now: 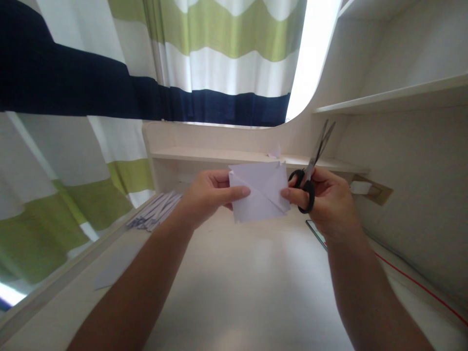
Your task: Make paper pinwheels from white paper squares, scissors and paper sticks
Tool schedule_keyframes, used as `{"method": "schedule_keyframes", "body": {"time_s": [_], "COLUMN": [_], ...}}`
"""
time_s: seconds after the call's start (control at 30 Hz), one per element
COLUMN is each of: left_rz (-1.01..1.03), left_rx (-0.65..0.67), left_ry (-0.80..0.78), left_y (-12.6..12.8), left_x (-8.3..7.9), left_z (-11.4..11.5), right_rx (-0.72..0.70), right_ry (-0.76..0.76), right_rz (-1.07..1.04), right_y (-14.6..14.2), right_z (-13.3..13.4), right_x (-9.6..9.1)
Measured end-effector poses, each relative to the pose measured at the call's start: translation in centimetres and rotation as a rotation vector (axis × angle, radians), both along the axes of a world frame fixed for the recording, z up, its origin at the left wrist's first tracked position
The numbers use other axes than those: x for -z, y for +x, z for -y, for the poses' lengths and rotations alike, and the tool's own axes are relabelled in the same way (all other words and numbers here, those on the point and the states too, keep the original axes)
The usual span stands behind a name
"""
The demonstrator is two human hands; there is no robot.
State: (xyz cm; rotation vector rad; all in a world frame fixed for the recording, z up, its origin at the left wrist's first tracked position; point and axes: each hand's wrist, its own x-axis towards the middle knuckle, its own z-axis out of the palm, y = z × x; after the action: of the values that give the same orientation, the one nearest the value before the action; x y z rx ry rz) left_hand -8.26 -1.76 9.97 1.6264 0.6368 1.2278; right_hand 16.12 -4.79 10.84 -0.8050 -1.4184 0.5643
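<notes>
A folded square of white paper (259, 187) is held up above the table, its creases running diagonally across the face. My left hand (214, 195) grips its left side, thumb flat on the front and fingers behind. On the right edge, my right hand (321, 197) pinches the same paper with the thumb in front. That hand also carries scissors (310, 170) with black handles around its fingers. Their metal blades point up and away, slightly apart, clear of the paper.
A pile of white paper strips (155, 210) lies at the table's left, near a flat white sheet (119, 265). On the right are a dark-edged flat device (317, 235), a red cable (420, 280) and a wall socket (378, 192). Shelves (395, 95) and a curtain (234, 44) stand behind.
</notes>
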Motion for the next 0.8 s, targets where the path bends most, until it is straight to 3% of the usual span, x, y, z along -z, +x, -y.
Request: {"method": "schedule_keyframes", "body": {"time_s": [0.17,0.37,0.5,0.7,0.8], "left_rz": [0.05,0.139,0.231,0.449,0.474], "left_rx": [0.116,0.129,0.076,0.002,-0.014], "left_ry": [-0.102,-0.144,-0.141,-0.086,-0.048], "left_y": [1.2,1.7,1.4,-0.3,-0.9], "left_x": [1.1,1.8,1.0,-1.5,-2.1], "left_z": [-1.1,-1.3,-1.0,0.8,1.5], "right_rx": [0.017,-0.037,-0.091,-0.227,-0.227], "right_ry": [0.032,0.03,-0.023,-0.27,-0.297], "right_rz": [-0.07,0.008,0.055,0.503,0.728], "right_y": [-0.6,-1.5,-0.7,2.7,3.4], "right_z": [-0.8,-0.4,0.1,1.3,1.6], "right_x": [0.7,1.0,0.4,-0.6,-0.8]}}
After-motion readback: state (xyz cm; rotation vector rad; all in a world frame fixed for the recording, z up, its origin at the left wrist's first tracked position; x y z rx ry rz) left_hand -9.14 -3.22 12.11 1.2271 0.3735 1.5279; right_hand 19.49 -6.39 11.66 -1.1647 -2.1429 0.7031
